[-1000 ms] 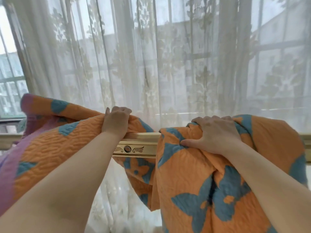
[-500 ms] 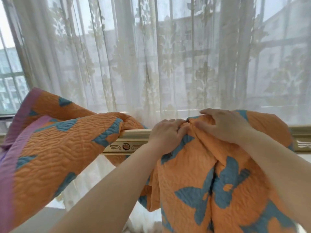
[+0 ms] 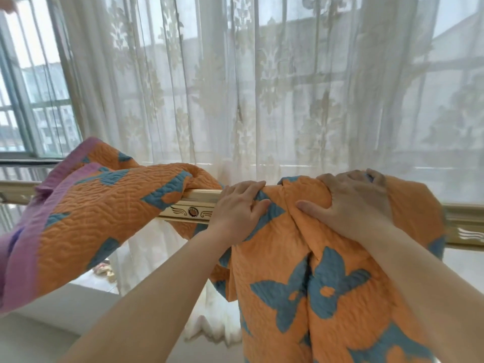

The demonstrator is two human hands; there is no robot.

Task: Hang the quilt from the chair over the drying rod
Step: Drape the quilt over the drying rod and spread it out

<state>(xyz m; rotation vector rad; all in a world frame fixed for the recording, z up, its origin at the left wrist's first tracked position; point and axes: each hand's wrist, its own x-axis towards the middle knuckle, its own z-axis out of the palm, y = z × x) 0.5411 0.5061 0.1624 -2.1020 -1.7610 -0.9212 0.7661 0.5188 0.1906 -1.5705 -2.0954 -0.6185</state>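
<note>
An orange quilt (image 3: pixel 309 263) with blue flower shapes and a purple border lies draped over a cream, gold-trimmed drying rod (image 3: pixel 191 205) that runs across the view. Its left part bunches up on the rod, and its right part hangs down toward me. My left hand (image 3: pixel 239 208) grips a fold of the quilt at the rod, with the thumb pressed into the cloth. My right hand (image 3: pixel 351 203) grips the bunched quilt on top of the rod, just to the right of the left hand. No chair is in view.
A sheer white lace curtain (image 3: pixel 262 87) hangs right behind the rod, in front of a barred window (image 3: pixel 34 95). A pale floor or ledge (image 3: pixel 52 318) lies below at the left. The rod continues to the right edge (image 3: pixel 466 226).
My left hand moved right along the rod, from the left bunch to a fold beside my right hand. The left part of the quilt now lies unheld over the rod.
</note>
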